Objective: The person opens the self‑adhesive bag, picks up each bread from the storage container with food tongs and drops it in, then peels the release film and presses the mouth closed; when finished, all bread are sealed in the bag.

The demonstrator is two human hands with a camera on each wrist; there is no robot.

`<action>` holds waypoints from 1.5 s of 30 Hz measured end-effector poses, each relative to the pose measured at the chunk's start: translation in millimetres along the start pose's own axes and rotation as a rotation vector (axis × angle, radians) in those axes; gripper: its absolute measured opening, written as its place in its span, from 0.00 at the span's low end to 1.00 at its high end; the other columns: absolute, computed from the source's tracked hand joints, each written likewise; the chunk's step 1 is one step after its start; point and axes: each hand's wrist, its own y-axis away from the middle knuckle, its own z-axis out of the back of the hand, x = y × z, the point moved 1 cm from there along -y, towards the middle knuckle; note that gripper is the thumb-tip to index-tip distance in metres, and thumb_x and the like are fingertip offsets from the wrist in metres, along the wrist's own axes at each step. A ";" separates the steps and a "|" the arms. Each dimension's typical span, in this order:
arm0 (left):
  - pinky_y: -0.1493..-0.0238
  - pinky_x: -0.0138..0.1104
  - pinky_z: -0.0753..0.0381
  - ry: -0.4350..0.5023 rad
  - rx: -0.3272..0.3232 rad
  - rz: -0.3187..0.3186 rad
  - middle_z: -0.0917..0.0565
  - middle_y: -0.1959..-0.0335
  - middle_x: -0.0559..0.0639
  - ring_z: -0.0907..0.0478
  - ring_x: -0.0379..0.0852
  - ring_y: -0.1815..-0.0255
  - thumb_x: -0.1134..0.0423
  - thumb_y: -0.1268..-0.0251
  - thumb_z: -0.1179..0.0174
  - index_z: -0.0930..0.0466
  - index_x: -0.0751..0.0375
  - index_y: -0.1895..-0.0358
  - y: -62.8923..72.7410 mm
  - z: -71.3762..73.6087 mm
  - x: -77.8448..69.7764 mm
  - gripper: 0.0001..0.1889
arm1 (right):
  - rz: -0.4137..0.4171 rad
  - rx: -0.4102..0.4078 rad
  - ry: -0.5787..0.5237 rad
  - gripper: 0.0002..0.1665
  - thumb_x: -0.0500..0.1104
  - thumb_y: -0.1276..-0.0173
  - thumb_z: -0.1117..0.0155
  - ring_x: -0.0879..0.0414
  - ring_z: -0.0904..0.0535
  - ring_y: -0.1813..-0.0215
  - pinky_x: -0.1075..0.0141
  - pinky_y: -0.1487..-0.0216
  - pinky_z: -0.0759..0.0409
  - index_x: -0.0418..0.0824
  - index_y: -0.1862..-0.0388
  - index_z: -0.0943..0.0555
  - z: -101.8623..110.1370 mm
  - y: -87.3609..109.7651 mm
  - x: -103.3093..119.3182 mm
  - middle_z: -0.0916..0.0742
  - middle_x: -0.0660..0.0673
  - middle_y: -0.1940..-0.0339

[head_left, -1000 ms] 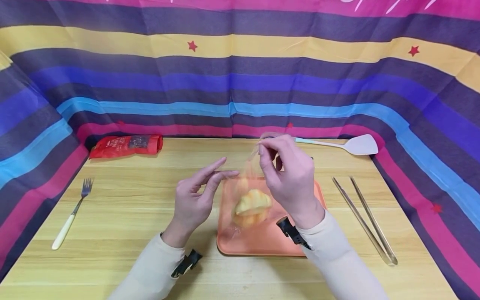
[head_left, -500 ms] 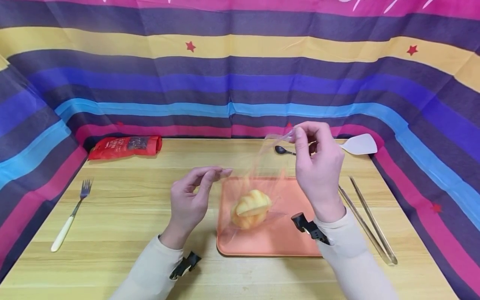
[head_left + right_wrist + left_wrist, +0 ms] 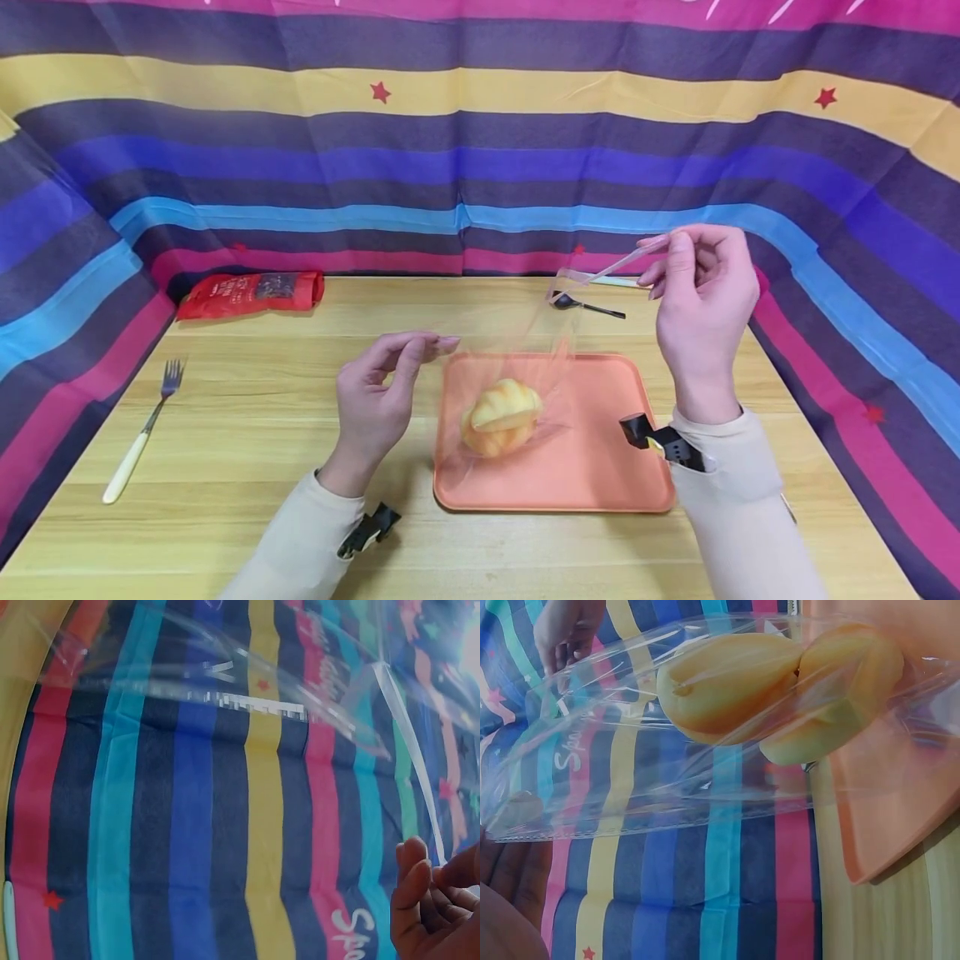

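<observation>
A clear plastic bag [image 3: 525, 333] with bread rolls inside hangs over the orange tray [image 3: 600, 483]. One pale yellow roll [image 3: 506, 404] shows from above; the left wrist view shows a rounded roll [image 3: 727, 686] beside a ridged one [image 3: 832, 697] through the film. My left hand [image 3: 375, 400] pinches the bag's left edge between thumb and fingers. My right hand [image 3: 705, 308], higher and to the right, pinches the end of a thin strip [image 3: 412, 757]. The strip runs taut from the bag's upper corner to those fingertips.
A fork [image 3: 146, 429] lies at the left and a red packet [image 3: 255, 293] at the back left. Behind the tray are a black spoon [image 3: 592, 307] and a pale handle [image 3: 618, 282]. My right arm mostly hides the tongs. A striped cloth [image 3: 420, 183] surrounds the wooden table.
My right hand has moved right and upward, drawing the strip out from the bag. My left hand has shifted slightly left, still pinching the bag. The tongs have become mostly covered.
</observation>
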 end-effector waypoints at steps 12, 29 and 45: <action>0.57 0.37 0.15 0.004 -0.014 0.012 0.12 0.63 0.60 0.13 0.48 0.61 0.77 0.30 0.45 0.18 0.72 0.57 1.6 2.6 0.3 0.07 | -0.196 -0.169 -0.404 0.05 0.29 0.30 0.41 0.45 0.22 0.82 0.68 0.82 0.22 0.26 0.63 0.25 24.2 -21.7 -25.4 0.15 0.27 0.70; 0.60 0.33 0.16 0.004 -0.038 0.007 0.12 0.64 0.61 0.13 0.49 0.62 0.78 0.31 0.46 0.18 0.72 0.59 2.2 4.6 2.6 0.07 | -0.502 -0.370 -0.786 0.03 0.22 0.29 0.49 0.41 0.18 0.82 0.64 0.86 0.20 0.24 0.64 0.28 62.3 -42.0 -41.6 0.16 0.25 0.74; 0.63 0.37 0.14 0.002 -0.003 0.031 0.12 0.63 0.59 0.14 0.48 0.62 0.80 0.31 0.46 0.18 0.71 0.58 1.3 1.1 6.7 0.08 | -0.494 -0.577 -0.860 0.04 0.21 0.29 0.52 0.37 0.19 0.82 0.55 0.75 0.15 0.26 0.60 0.33 85.0 -47.9 -53.8 0.20 0.27 0.77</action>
